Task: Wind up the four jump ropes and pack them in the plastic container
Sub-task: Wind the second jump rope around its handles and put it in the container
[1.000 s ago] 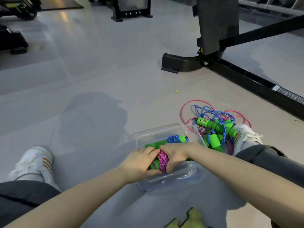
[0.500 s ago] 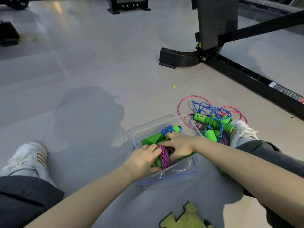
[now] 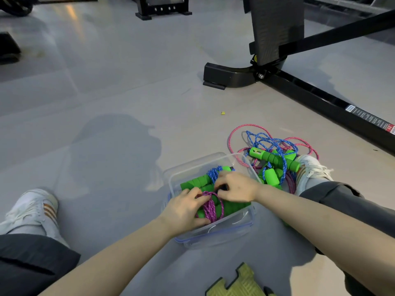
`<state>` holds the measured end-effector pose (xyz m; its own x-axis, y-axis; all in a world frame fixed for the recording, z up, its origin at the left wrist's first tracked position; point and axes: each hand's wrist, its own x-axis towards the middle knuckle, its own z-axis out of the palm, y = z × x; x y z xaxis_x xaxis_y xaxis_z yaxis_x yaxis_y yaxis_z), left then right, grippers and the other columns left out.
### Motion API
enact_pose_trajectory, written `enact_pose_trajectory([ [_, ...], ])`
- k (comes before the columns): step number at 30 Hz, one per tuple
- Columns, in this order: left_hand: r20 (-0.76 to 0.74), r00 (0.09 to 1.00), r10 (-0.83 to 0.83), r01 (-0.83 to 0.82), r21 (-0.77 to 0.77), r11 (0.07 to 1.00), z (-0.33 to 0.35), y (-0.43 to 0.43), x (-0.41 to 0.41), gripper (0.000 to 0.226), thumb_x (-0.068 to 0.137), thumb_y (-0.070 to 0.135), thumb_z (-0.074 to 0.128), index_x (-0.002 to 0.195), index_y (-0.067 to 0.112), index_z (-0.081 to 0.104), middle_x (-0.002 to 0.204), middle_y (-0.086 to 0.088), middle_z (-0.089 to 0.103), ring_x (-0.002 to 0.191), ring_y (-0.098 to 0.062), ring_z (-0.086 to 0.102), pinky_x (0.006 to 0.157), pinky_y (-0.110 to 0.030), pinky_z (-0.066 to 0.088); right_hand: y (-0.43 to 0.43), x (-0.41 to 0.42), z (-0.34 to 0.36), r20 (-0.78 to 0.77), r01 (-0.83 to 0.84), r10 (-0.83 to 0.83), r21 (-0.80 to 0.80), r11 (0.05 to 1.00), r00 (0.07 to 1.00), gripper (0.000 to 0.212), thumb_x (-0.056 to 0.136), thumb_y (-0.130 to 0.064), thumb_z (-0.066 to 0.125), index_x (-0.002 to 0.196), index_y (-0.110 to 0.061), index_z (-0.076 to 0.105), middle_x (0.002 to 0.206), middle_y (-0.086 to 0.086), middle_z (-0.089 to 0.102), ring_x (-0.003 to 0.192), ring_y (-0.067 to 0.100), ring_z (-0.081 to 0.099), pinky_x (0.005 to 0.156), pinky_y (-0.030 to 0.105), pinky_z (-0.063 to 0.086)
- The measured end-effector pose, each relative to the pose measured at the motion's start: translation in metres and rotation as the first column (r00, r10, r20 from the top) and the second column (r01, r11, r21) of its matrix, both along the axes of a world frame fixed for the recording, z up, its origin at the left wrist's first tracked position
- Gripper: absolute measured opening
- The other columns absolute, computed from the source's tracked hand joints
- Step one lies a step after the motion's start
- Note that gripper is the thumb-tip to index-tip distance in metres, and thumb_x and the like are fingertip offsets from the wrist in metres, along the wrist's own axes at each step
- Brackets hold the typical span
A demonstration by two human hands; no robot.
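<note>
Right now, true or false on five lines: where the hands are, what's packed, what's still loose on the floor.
1. Both hands are in the container. True: left hand, right hand.
2. The purple rope lies under the left hand's fingers. True.
3. The container is empty. False: wound ropes with green handles lie inside.
4. The loose ropes lie by the left shoe. False: they lie by the right shoe.
5. A lid covers the container. False: it is open.

Left hand [image 3: 185, 208] fingertips: hidden among ropes.
Foam tile [image 3: 237, 284]: cut off by bottom edge.
Label [image 3: 372, 121] text: unreadable.
</note>
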<state>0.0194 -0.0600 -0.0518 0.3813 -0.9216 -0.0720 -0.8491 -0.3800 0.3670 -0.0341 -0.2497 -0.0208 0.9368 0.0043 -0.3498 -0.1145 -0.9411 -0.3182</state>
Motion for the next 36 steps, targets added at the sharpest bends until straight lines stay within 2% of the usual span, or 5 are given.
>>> enact_pose_trajectory([
  [4,0.038,0.999,0.015,-0.014,-0.018,1.000,0.002,0.001,0.001,0.062,0.085,0.050,0.060,0.140,0.024,0.045,0.135,0.004,0.046,0.120,-0.019,0.045,0.091,-0.027,0.040,-0.011,0.005,-0.003,-0.074,-0.193,0.178,-0.360,0.913,0.981,0.063,0.089,-0.021,0.051,0.147,-0.026,0.025,0.141,0.009,0.032,0.131,0.027,0.030,0.102,0.034,0.033],
  [7,-0.024,1.000,-0.003,0.002,-0.037,0.999,0.002,0.000,0.003,0.055,0.071,0.050,0.060,0.113,0.015,0.068,0.103,-0.002,0.067,0.094,-0.026,0.064,0.076,-0.030,0.053,-0.021,0.012,-0.009,-0.164,-0.220,0.170,-0.371,0.902,0.972,0.069,0.092,-0.023,0.050,0.149,-0.035,0.011,0.152,0.010,0.018,0.136,0.030,0.023,0.108,0.042,0.033],
  [21,-0.017,1.000,-0.020,0.023,0.200,0.980,0.001,-0.015,0.014,0.075,0.078,0.054,0.064,0.138,0.014,0.043,0.123,-0.004,0.048,0.114,-0.022,0.044,0.097,-0.030,0.037,-0.026,0.013,-0.019,-0.153,-0.227,0.178,-0.412,0.882,0.972,0.068,0.097,-0.036,0.043,0.150,-0.031,0.001,0.147,0.019,0.021,0.122,0.036,0.041,0.096,0.040,0.040],
  [31,-0.114,0.992,-0.045,0.088,0.407,0.909,0.007,-0.030,0.029,0.050,0.070,0.052,0.072,0.101,0.015,0.059,0.098,-0.001,0.040,0.095,-0.019,0.037,0.080,-0.030,0.038,-0.015,0.012,-0.012,-0.232,-0.271,0.181,-0.456,0.848,0.956,0.068,0.096,-0.043,0.041,0.150,-0.030,0.002,0.147,0.018,0.024,0.125,0.036,0.039,0.102,0.040,0.034],
  [36,0.057,0.989,-0.139,0.107,0.380,0.919,0.013,-0.020,0.023,0.073,0.076,0.058,0.063,0.135,0.019,0.048,0.129,-0.003,0.042,0.121,-0.022,0.035,0.100,-0.034,0.033,0.005,0.018,-0.013,-0.261,-0.259,0.122,-0.591,0.764,0.957,0.066,0.094,-0.043,0.032,0.150,-0.028,0.000,0.153,0.015,0.020,0.130,0.037,0.035,0.103,0.042,0.029],
])
